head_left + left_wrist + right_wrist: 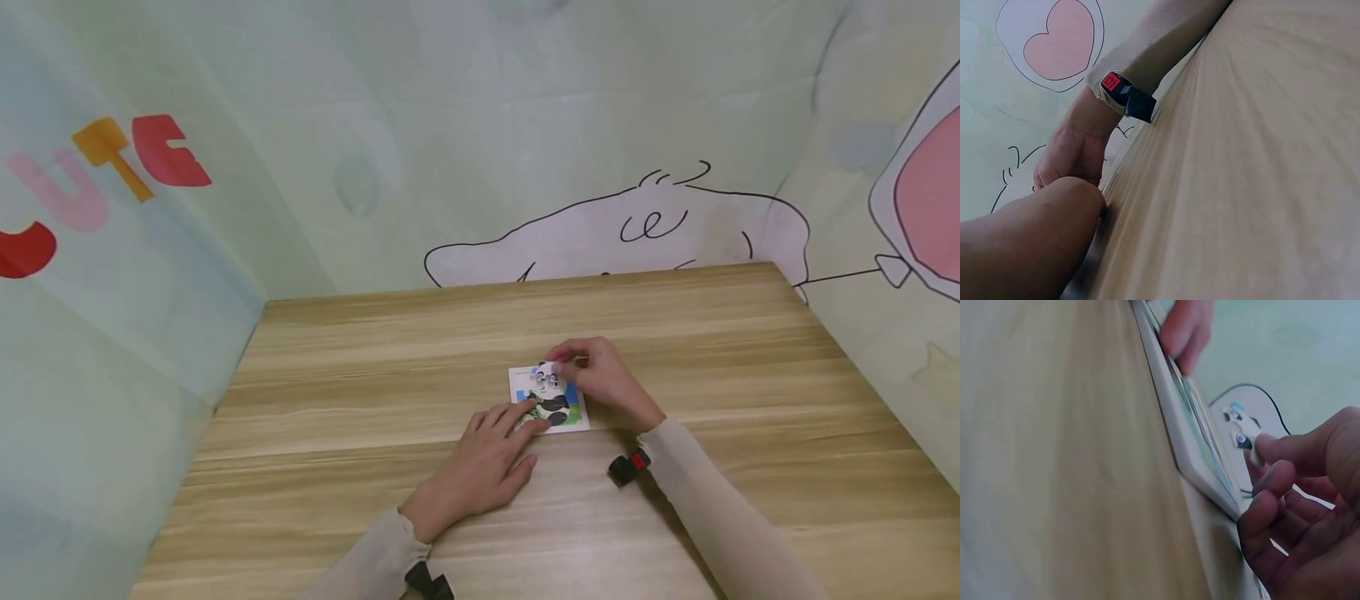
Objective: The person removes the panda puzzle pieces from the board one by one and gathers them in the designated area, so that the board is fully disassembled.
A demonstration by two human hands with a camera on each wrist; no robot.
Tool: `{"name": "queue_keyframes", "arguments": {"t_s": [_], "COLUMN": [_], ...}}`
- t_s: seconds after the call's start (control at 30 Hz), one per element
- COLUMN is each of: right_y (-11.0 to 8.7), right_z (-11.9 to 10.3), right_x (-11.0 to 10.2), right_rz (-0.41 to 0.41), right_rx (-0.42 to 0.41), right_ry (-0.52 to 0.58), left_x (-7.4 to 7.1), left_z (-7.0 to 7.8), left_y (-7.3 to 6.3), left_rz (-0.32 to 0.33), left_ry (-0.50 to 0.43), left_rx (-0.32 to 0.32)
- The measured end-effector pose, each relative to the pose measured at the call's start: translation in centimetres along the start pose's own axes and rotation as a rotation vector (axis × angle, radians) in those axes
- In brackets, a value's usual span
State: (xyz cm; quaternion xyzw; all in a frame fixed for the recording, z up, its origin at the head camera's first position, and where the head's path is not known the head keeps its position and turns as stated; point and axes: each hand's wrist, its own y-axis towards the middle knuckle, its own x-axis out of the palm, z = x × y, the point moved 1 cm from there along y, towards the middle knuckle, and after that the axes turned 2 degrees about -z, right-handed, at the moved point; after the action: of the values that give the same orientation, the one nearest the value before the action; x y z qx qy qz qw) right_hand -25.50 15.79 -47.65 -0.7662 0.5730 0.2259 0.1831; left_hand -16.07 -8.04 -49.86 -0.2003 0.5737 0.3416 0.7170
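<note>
The square panda board lay flat on the tabletop, well in from every visible edge, with wood stretching away on both sides. The far edge met a printed backdrop. The person's left hand lay with fingers extended and slightly spread, fingertips covering the board's near-left corner, gripping nothing. The right hand crowded the far-right corner, pinching the panda-face piece between thumb and fingers, tilted up; I couldn't tell whether its lower edge touched the board. A black wrist device hung below the right sleeve, to the board's near right.
</note>
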Motion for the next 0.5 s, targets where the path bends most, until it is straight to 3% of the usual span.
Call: {"name": "queue_keyframes", "arguments": {"t_s": [0.27,0.5], "right_y": [-0.1,-0.4], "right_z": [1.3,3.0], "right_x": [-3.9,-7.4], "right_rz": [0.095,0.203], "right_rx": [0.039,0.105], "right_ry": [0.108,0.055], "left_x": [0.0,0.1], "left_z": [0.2,0.1], "left_y": [0.3,0.2], "left_rz": [0.004,0.024], "left_ry": [-0.003,-0.015], "left_rx": [0.009,0.009]}}
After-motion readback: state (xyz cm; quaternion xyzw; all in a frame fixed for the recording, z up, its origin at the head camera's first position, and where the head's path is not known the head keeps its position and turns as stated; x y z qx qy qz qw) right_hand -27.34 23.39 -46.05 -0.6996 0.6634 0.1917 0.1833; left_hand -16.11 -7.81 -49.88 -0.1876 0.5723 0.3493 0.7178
